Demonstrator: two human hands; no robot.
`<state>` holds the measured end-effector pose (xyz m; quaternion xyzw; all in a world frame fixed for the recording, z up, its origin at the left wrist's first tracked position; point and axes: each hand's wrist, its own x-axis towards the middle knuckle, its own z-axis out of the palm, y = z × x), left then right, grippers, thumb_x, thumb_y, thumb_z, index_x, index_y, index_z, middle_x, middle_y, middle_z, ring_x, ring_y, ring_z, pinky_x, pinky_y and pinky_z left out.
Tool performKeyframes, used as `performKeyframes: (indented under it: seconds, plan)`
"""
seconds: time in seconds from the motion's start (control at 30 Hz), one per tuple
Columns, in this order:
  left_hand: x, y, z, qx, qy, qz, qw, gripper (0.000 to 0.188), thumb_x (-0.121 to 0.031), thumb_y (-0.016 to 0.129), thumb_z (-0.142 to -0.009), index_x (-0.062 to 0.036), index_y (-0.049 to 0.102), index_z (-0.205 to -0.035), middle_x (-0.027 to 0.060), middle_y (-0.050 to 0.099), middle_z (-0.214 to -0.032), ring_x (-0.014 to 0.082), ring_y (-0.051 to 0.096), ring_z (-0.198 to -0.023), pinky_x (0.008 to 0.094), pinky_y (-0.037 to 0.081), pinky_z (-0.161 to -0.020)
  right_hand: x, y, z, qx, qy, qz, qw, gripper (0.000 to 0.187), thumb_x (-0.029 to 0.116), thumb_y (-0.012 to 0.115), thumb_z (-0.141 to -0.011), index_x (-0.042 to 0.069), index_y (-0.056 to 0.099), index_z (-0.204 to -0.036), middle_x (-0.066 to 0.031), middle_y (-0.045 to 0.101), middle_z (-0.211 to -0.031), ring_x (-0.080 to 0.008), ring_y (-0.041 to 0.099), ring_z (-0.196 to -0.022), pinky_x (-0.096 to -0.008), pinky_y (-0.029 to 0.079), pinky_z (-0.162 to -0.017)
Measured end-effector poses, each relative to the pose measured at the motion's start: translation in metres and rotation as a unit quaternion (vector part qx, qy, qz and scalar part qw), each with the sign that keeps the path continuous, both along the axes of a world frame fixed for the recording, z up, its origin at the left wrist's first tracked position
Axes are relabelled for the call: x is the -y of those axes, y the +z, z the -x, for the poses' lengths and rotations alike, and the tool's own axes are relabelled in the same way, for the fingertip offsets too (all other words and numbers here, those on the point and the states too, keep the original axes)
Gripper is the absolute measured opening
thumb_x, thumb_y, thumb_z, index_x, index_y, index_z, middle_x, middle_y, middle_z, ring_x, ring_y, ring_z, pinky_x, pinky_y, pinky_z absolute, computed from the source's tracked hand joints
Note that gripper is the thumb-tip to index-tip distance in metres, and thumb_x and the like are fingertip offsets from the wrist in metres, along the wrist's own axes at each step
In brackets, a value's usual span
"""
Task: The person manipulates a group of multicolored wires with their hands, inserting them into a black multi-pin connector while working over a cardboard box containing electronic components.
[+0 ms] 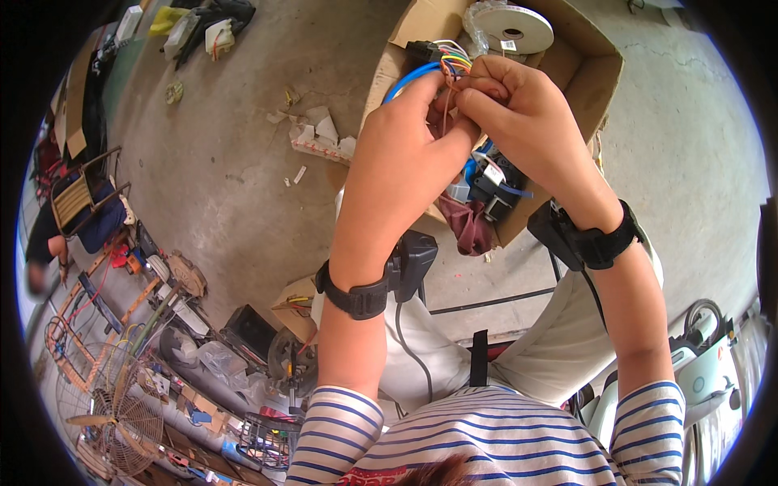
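Observation:
Both my hands meet over an open cardboard box (579,134) in front of my knees. My left hand (409,146) is closed on a bundle of thin coloured wires (456,61), its fingers partly hidden. My right hand (519,101) pinches at the same bundle, thumb and fingers pressed together on a thin brown wire (446,105). A thicker blue cable (412,79) curves out beside my left fingers. Under the hands, the box holds a white reel (515,31), black and blue parts (496,182) and a dark red cloth (468,225).
Torn cardboard scraps (318,134) lie on the concrete floor left of the box. Farther left are a chair (81,194), another person (44,243), and a clutter of tools and boxes. A wire-caged fan (117,421) stands at lower left, a white scooter (705,368) at right.

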<state>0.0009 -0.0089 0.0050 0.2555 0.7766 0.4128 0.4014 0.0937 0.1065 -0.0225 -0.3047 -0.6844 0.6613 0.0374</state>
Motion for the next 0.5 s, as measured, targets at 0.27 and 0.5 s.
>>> performKeyframes:
  seconds: [0.27,0.5]
  plan:
    - [-0.002,0.001,-0.003,0.045,0.012,-0.014,0.999,0.024,-0.015,0.060,-0.085,0.0008,0.059,-0.103,0.0140,0.061,-0.073,0.0214,0.059,-0.061,0.0324,0.045,-0.060,0.000,0.004,0.000,-0.040,-0.025,-0.088,0.995,0.013,0.010,0.057,-0.084,-0.002,0.056,-0.088,-0.0126,0.058,-0.065,-0.0196,0.055,-0.055,-0.0313,0.045,-0.055]
    - [0.003,-0.006,-0.003,0.088,0.061,-0.024,0.994,0.030,-0.014,0.058,-0.087,0.0019,0.057,-0.113,0.0118,0.066,-0.083,0.0182,0.066,-0.075,0.0293,0.049,-0.068,0.003,0.008,0.000,-0.046,-0.018,-0.087,0.995,0.012,0.010,0.057,-0.083,-0.002,0.056,-0.087,-0.0137,0.057,-0.062,-0.0246,0.056,-0.052,-0.0340,0.046,-0.053]
